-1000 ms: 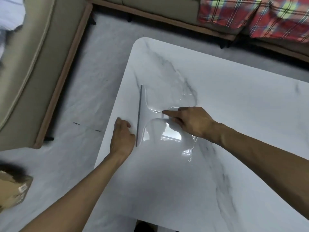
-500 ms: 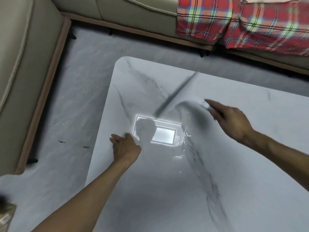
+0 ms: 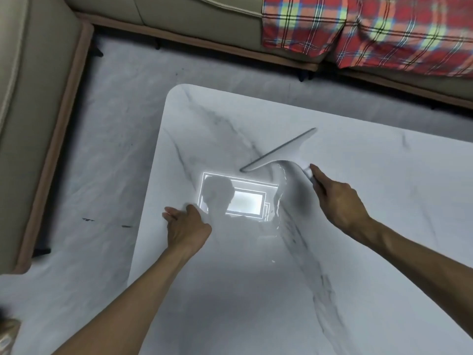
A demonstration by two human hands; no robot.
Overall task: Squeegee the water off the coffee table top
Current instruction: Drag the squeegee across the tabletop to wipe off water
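My right hand (image 3: 337, 201) is clamped on the handle of the squeegee (image 3: 280, 152), whose blade runs diagonally just beyond my fingers, over the marble bench (image 3: 384, 188); contact with the surface cannot be confirmed. My left hand (image 3: 185, 226) rests loosely open near the bench edge. A water film (image 3: 256, 221) lies between both hands.

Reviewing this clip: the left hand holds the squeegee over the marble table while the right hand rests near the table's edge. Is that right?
No, the hands are swapped. In the head view the right hand holds the squeegee over the marble table, and the left hand rests near the table's edge.
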